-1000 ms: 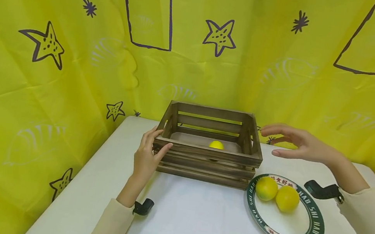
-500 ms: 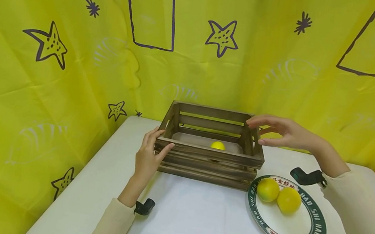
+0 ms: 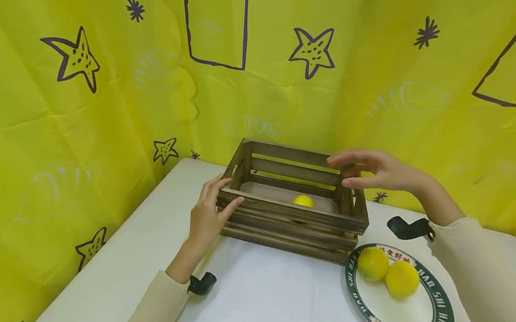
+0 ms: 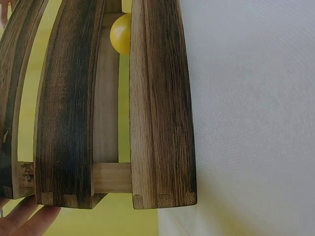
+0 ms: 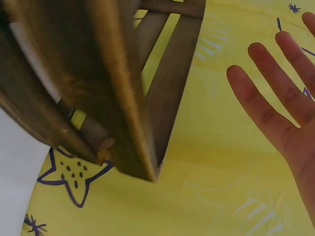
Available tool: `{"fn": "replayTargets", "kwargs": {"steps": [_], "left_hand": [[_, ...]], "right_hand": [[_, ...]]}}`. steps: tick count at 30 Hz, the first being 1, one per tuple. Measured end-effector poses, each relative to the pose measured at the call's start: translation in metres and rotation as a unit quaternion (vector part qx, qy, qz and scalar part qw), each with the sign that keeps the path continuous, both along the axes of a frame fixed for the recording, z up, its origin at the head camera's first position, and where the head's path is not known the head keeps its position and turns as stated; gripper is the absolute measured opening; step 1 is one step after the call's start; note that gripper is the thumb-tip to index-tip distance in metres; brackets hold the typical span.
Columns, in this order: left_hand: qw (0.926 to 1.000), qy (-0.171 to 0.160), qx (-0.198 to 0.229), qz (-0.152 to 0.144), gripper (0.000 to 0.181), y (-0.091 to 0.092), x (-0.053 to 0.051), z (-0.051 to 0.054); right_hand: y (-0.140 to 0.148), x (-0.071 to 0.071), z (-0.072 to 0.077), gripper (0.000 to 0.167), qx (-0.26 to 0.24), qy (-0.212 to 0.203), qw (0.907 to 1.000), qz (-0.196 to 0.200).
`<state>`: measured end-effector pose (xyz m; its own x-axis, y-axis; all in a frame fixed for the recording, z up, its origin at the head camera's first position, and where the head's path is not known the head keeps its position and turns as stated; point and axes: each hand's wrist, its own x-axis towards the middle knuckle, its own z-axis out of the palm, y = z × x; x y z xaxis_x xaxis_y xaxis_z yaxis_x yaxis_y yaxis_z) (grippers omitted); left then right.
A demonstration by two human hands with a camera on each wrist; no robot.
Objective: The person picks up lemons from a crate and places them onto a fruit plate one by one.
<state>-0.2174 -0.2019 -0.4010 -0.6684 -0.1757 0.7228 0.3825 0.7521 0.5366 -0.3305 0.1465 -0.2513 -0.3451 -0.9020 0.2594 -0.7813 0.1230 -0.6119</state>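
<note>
A brown slatted wooden crate [image 3: 268, 235] stands on the table, with one yellow round fruit [image 3: 303, 201] inside. My left hand [image 3: 205, 221] grips the crate's front left corner, thumb over the top front slat and fingers at the left side. The left wrist view shows the fruit [image 4: 121, 34] through the gap between slats and a few fingertips [image 4: 34, 219] at the crate's end. Above the crate's right end, my right hand [image 3: 382, 171] hovers with relaxed fingers and holds nothing. In the right wrist view, that hand [image 5: 290, 108] appears apart from the crate [image 5: 74, 64].
To the crate's right lies a white plate [image 3: 405, 314] with a green lettered rim. It bears two yellow fruits, a greenish one [image 3: 373, 264] and a plainer one [image 3: 402, 279]. A yellow patterned curtain [image 3: 266, 97] hangs behind the white-covered table [image 3: 265, 301].
My right hand has moved left and slightly up, from beside the crate to above its right end. The left hand keeps its grip. The whole scene shifts slightly right in view.
</note>
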Motion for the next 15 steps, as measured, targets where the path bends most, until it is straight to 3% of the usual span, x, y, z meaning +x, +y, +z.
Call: {"fn": "replayTargets", "kwargs": {"steps": [9, 15], "left_hand": [[1.0, -0.001, -0.002, 0.001, 0.053, 0.0, 0.0, 0.002], [1.0, -0.002, 0.0, 0.001, 0.052, 0.0, 0.0, 0.001]], "right_hand": [[-0.027, -0.01, 0.005, 0.045, 0.01, -0.013, 0.9999, 0.004], [-0.051, -0.018, 0.003, 0.046, 0.008, -0.011, 0.9993, 0.034]]}}
